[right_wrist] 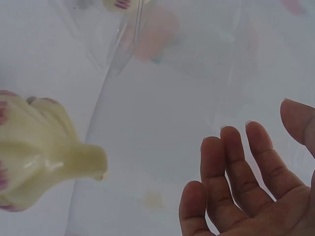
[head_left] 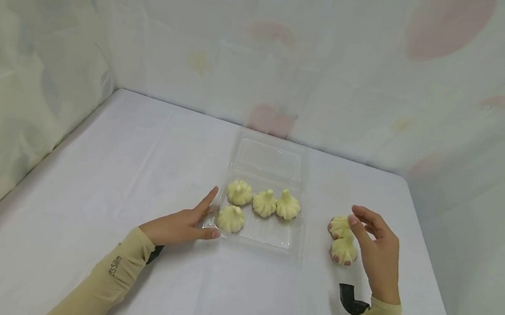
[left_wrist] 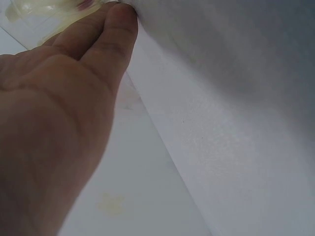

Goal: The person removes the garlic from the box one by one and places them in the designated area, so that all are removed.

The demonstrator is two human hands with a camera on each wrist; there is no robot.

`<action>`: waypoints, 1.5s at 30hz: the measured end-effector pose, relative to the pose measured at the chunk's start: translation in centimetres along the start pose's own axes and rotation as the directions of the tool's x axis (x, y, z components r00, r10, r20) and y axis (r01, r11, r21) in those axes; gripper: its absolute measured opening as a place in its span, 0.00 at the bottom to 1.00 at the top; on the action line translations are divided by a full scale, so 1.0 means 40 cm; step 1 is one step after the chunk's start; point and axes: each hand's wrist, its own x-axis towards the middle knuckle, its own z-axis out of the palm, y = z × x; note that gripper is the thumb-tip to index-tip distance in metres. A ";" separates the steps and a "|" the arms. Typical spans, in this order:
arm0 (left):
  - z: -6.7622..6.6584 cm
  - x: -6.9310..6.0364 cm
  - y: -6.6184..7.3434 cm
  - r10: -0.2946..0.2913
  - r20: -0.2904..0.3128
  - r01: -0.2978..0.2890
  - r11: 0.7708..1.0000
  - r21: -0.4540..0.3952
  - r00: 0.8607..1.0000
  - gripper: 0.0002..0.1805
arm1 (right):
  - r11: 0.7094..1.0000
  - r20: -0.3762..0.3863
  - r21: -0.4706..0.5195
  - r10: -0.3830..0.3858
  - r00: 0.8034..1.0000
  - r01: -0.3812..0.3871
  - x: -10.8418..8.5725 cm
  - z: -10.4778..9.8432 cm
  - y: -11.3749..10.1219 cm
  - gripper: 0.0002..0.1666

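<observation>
A clear plastic box (head_left: 267, 230) with its lid laid back holds several pale garlic bulbs (head_left: 264, 203). At its left edge my left hand (head_left: 182, 225) rests with fingers and thumb spread; the left wrist view shows this hand (left_wrist: 64, 98) from close by. To the right of the box, two more bulbs (head_left: 343, 250) with purplish marks touch each other on the table. My right hand (head_left: 378, 252) hovers beside them, fingers slightly bent. In the right wrist view the hand (right_wrist: 251, 191) holds nothing, and a bulb (right_wrist: 34, 152) lies apart from its fingertips.
The table (head_left: 88, 184) has a white cover. Patterned pale curtains (head_left: 338, 73) stand behind it and along both sides. The box's clear lid (head_left: 268, 158) lies toward the table's back edge.
</observation>
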 end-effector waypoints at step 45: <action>0.003 0.000 -0.001 -0.013 0.000 0.013 1.000 -0.011 1.000 0.59 | 0.971 0.185 0.148 -0.215 0.959 0.189 0.011 0.190 -0.096 0.17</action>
